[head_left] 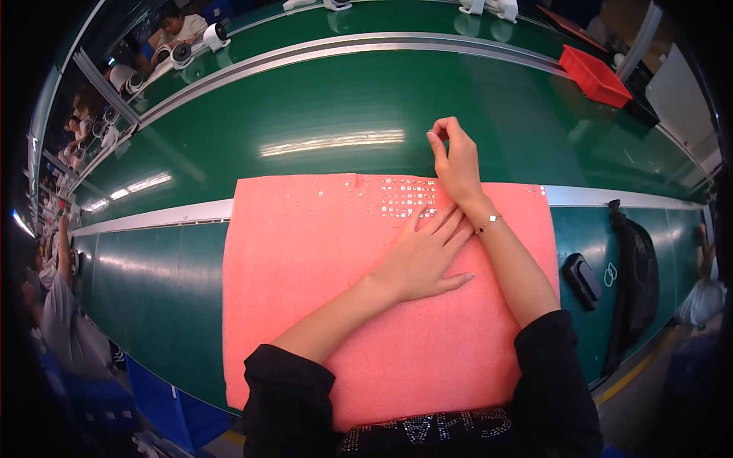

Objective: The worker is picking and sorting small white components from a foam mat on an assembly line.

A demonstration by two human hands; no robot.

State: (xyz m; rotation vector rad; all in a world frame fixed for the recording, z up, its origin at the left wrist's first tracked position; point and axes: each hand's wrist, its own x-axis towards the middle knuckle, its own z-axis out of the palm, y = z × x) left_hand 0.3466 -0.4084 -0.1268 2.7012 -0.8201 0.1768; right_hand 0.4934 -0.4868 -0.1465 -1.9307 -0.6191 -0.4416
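Observation:
A pink towel-like cloth (305,290) lies spread in front of me. Small shiny round pieces (408,197) sit on its far part, many of them in tidy rows, with others scattered toward the left and in the far right corner. My left hand (424,263) rests flat on the cloth with its fingers spread, fingertips close to the rows. Beyond it, my right hand (458,159) is raised at the cloth's far edge, its fingers curled and pinched together. Whatever is between those fingertips, if anything, is too small to make out. A bracelet (487,223) circles the right wrist.
Past the cloth runs a green conveyor belt (198,126) with metal rails. A red bin (595,76) stands far right. White devices (215,37) line the back. Right of the cloth lie a black case (582,281), thin pale rings (610,275) and a black bag (635,267). People sit at left.

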